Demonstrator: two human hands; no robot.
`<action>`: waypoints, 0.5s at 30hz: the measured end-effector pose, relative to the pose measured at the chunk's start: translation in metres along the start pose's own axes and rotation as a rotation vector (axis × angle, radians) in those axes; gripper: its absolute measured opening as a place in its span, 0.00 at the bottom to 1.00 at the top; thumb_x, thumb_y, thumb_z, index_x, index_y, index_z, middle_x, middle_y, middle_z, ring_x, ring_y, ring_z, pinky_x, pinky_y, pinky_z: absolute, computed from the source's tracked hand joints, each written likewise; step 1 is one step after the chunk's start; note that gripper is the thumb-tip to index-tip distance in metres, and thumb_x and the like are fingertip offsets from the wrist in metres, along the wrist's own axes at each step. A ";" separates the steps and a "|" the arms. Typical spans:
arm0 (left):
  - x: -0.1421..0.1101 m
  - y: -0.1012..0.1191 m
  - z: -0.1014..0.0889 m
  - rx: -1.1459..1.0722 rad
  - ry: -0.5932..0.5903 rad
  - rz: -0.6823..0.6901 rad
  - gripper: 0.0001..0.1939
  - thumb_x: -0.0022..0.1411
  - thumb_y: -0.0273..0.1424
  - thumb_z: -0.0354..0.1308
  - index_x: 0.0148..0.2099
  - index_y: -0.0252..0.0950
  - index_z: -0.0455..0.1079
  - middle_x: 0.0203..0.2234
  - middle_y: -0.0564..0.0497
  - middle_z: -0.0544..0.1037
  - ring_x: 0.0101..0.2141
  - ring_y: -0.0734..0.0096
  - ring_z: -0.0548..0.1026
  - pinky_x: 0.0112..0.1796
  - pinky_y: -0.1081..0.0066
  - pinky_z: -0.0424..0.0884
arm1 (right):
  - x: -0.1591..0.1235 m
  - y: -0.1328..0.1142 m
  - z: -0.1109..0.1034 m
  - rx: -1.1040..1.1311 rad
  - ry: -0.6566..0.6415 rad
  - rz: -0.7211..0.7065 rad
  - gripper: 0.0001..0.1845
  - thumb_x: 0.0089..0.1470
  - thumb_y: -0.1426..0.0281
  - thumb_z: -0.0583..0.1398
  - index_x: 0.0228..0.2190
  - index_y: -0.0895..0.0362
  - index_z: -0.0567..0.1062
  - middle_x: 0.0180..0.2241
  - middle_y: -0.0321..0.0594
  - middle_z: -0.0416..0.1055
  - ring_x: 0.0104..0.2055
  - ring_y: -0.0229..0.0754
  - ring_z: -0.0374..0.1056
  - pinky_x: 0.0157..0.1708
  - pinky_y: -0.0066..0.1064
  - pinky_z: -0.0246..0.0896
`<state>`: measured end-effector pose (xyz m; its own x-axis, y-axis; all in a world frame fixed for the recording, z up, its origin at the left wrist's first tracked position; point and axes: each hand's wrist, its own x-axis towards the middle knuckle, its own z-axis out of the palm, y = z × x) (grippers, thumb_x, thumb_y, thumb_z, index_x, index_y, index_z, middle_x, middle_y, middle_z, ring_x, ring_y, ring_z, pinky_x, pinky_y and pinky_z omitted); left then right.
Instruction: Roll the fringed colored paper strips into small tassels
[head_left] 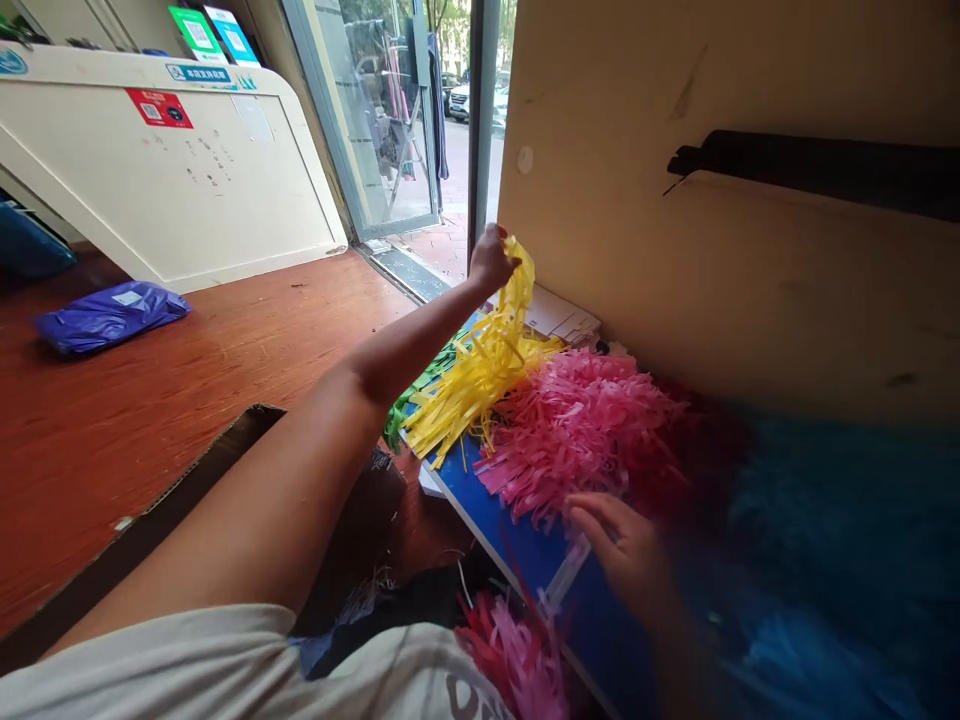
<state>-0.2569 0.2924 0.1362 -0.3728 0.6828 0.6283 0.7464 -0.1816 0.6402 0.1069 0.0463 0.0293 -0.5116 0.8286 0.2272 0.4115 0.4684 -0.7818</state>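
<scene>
My left hand (pixel 493 262) reaches far forward, closed round the top of a bunch of yellow plastic streamers (pixel 480 370). It lifts that top, while the lower strands spread over the blue table (pixel 487 510). Beside it lies a fluffy heap of pink streamers (pixel 585 420). At the near edge of the pink heap, my right hand (pixel 626 555) has thumb and fingers drawn together. What they pinch, if anything, I cannot make out. A pale, translucent strip (pixel 566 575) lies just below the fingertips. Green streamers (pixel 435 375) show partly behind the yellow ones.
Dark red (pixel 697 440) and blurred blue streamers (pixel 825 520) lie rightward along the wall. More pink and red strands (pixel 517 650) hang by my lap. A cardboard box edge (pixel 247 430) stands at left. A purple package (pixel 112 315) lies on the floor before a white counter (pixel 225 190).
</scene>
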 end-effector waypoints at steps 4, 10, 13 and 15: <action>0.015 0.035 -0.008 -0.014 0.014 0.106 0.28 0.58 0.26 0.68 0.58 0.36 0.62 0.52 0.43 0.69 0.48 0.60 0.76 0.50 0.61 0.73 | -0.002 -0.002 0.001 0.065 0.028 0.031 0.15 0.61 0.57 0.58 0.38 0.52 0.81 0.40 0.43 0.79 0.41 0.46 0.76 0.38 0.32 0.72; -0.057 0.142 -0.035 -0.111 -0.382 0.451 0.27 0.68 0.32 0.55 0.66 0.41 0.54 0.56 0.44 0.65 0.46 0.62 0.77 0.47 0.60 0.75 | 0.000 -0.010 0.000 0.371 0.345 0.216 0.20 0.55 0.54 0.63 0.42 0.54 0.79 0.40 0.44 0.79 0.37 0.45 0.75 0.39 0.35 0.71; -0.135 0.180 -0.045 -0.155 -0.758 0.626 0.36 0.63 0.28 0.60 0.69 0.43 0.51 0.56 0.43 0.66 0.37 0.72 0.77 0.41 0.69 0.76 | 0.007 -0.024 -0.003 0.782 0.500 0.271 0.26 0.55 0.47 0.60 0.43 0.55 0.77 0.41 0.45 0.79 0.35 0.44 0.74 0.31 0.33 0.70; -0.185 0.186 -0.046 -0.199 -0.928 0.717 0.38 0.63 0.26 0.59 0.71 0.44 0.47 0.56 0.41 0.66 0.36 0.74 0.76 0.38 0.73 0.75 | 0.009 -0.028 -0.004 1.073 0.468 0.332 0.32 0.56 0.41 0.54 0.43 0.54 0.77 0.42 0.46 0.78 0.35 0.44 0.74 0.26 0.32 0.68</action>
<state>-0.0750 0.0999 0.1593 0.6975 0.6175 0.3637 0.4927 -0.7817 0.3822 0.0936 0.0419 0.0557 -0.0868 0.9944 -0.0611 -0.4753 -0.0952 -0.8746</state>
